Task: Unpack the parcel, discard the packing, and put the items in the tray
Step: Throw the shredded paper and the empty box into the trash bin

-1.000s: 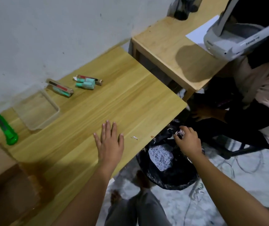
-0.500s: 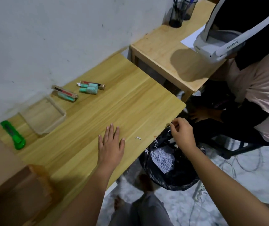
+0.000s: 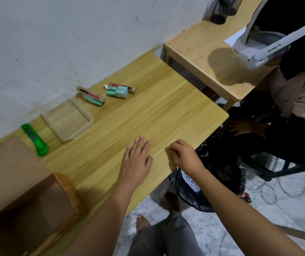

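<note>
You have bare table (image 3: 166,111) mid-frame; the tray (image 3: 67,121) and knife (image 3: 35,140) crowd the left, the box (image 3: 15,182) the lower left.

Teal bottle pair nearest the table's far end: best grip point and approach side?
Probably a top-down pinch across the wider square bodies of the teal bottles, not the narrow caps at their left ends. They lie flat, side by side. Come from the near side: a red-and-gold box sits right behind them, so wall-side finger room is tight.

Cardboard box (image 3: 28,200) cut off lower left
</note>
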A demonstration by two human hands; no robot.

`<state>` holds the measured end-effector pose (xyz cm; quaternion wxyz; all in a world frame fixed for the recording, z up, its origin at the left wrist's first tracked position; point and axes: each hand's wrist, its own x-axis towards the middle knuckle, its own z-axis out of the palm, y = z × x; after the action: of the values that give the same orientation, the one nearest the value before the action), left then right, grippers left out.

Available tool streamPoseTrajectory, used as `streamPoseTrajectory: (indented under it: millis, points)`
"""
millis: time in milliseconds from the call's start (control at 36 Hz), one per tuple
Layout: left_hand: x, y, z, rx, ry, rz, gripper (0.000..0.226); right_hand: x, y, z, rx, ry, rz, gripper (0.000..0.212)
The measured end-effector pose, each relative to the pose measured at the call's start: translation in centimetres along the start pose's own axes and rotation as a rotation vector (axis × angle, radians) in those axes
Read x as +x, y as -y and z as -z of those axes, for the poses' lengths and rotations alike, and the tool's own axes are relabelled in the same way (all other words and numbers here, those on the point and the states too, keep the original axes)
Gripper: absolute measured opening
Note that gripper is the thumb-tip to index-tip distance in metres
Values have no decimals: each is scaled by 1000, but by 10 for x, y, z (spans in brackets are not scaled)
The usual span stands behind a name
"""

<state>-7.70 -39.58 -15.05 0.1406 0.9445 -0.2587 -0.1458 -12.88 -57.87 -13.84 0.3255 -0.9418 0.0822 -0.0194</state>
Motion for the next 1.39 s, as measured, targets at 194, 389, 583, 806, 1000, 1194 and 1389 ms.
streamPoseTrajectory:
  millis: [194,389,583,806,1000,1194,1389]
  points:
    - [0,2,-2,18,4,-3,67,-5,-16,11,-80,-20,-68,15]
    - [0,-2,-4,7,-15,17,72,-16,-46,38,-72,-157,-325,16]
    - [1,-13,-5,-51,-59,80,52,-29,-66,54,-13,-270,-539,14]
    - [1,-16,-4,-90,-68,97,51,-42,-75,59,64,-214,-711,32]
    - [7,-19,14,-138,23,140,51,-28,-61,73,77,-252,-615,35]
    - [-1,-8,76,-414,-76,286,39,26,13,81,147,-234,-322,26]
    - [-72,59,117,-522,-540,548,28,64,136,11,198,111,55,23]
